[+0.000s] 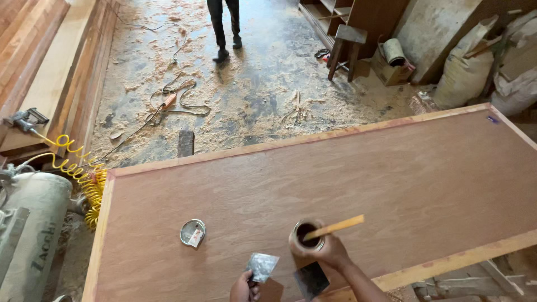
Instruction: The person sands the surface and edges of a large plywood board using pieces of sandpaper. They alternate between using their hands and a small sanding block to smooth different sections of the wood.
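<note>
Our right hand [330,251] clasps the tin [306,235] low over the panel [391,179], a stick [335,227] across its mouth. Our left hand [243,288] grips a scraper [262,266]. We judge it best to keep the tin level, near the lid [193,232].

Right hand [330,253] gripping a small open tin [307,235] with a wooden stick [334,227] in it, left hand [244,288] holding a putty knife [262,267], round lid [193,232] lying nearby on the plywood table [391,173], sawdust-strewn floor [251,95] beyond
</note>
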